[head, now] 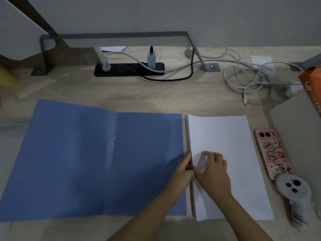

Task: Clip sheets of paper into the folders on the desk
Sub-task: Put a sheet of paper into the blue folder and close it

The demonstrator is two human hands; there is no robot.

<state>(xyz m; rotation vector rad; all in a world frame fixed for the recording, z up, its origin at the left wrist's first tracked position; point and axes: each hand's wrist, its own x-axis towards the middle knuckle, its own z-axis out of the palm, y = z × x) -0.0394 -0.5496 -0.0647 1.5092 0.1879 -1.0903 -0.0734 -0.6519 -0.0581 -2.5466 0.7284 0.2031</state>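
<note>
A blue folder (78, 159) lies open flat on the wooden desk, its spine crease running down the middle. Right of it sits a stack of white paper (224, 136). My left hand (183, 171) pinches the stack's left edge, between folder and paper. My right hand (214, 173) rests on the top sheet beside that edge, fingers curled and lifting a corner of the sheet. The two hands touch each other. No clip is visible.
A pink-cased phone (272, 153) and a white controller (293, 193) lie right of the paper. A grey board (298, 122) and an orange bag (311, 86) sit at far right. Behind are a black power strip (128, 69), tangled white cables (250, 80) and a grey metal stand (118, 35).
</note>
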